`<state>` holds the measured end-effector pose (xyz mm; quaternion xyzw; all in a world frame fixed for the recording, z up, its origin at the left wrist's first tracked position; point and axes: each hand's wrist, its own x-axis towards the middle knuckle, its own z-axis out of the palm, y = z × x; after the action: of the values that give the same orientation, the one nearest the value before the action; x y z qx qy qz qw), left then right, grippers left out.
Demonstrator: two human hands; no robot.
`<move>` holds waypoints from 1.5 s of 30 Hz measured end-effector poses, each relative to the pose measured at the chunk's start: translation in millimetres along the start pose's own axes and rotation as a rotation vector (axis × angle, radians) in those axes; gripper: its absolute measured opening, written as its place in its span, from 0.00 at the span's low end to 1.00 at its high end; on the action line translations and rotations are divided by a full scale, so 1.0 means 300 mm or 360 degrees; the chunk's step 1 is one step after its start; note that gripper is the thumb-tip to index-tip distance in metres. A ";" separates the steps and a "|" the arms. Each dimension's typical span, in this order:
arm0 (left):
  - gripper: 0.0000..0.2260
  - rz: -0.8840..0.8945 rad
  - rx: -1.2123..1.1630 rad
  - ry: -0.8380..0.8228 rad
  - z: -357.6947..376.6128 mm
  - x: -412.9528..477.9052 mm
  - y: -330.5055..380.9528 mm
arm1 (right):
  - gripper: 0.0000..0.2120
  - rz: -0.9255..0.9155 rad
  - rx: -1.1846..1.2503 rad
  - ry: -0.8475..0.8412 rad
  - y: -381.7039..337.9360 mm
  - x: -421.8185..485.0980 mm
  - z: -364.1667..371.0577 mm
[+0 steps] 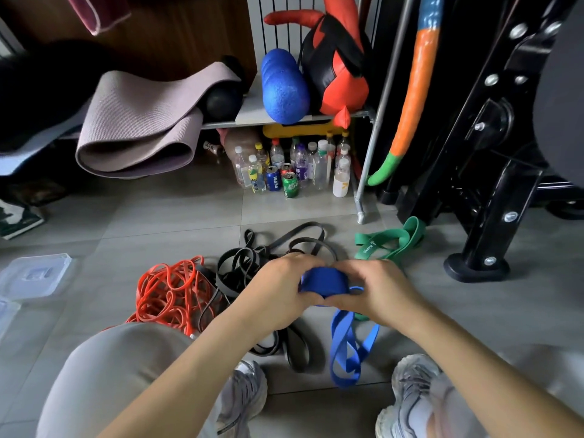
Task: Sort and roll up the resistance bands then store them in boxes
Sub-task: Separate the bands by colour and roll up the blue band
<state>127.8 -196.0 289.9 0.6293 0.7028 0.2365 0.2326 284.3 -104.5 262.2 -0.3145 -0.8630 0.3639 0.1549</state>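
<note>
The left hand (278, 284) and right hand (377, 290) are clenched round a partly rolled blue band (324, 279); a clear box (34, 275) is laid leftward.

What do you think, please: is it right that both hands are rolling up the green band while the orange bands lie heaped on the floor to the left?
Not quite. In the head view the left hand and right hand grip a blue band, not the green band, which lies on the floor beyond. The orange bands do lie heaped to the left.
</note>
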 end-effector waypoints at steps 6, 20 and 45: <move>0.19 -0.0101 -0.0503 0.0227 -0.042 -0.001 -0.003 | 0.22 0.0079 0.0545 -0.0081 0.017 0.013 -0.043; 0.20 -0.0169 -0.1182 0.0157 -0.045 -0.018 -0.018 | 0.18 -0.0022 0.0955 0.0083 -0.026 0.020 -0.065; 0.16 -0.0189 -0.1777 0.0267 -0.035 -0.024 0.004 | 0.19 -0.0072 0.1190 0.0014 -0.023 0.018 -0.075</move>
<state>122.7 -203.5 299.0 0.3495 0.5213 0.6078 0.4864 288.4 -92.7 282.8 -0.2186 -0.6765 0.6490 0.2709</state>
